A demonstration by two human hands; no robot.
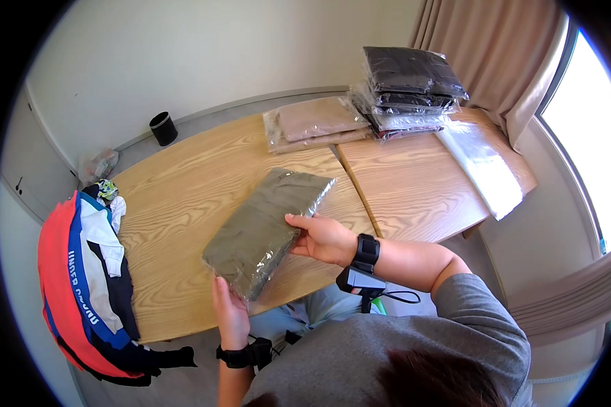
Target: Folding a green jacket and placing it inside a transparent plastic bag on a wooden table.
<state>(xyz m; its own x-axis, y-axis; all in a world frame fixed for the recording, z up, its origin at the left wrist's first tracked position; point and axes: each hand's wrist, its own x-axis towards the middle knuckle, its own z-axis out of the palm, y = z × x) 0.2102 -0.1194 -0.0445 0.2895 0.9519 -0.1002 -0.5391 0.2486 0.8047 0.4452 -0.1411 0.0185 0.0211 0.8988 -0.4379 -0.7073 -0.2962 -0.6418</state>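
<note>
I'm gripping olive bagged garment (265,227): left hand (229,313) closed underneath, right hand (324,239) clasping edge | hovering over wooden table (176,197) | curtained window (584,122) lighting the room

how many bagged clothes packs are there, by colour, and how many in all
olive, held by left hand and right hand: 1
tan, stacked on the table: 2
dark stack: at least 3, lower ones hard to tell apart
total: at least 6 packs
</note>
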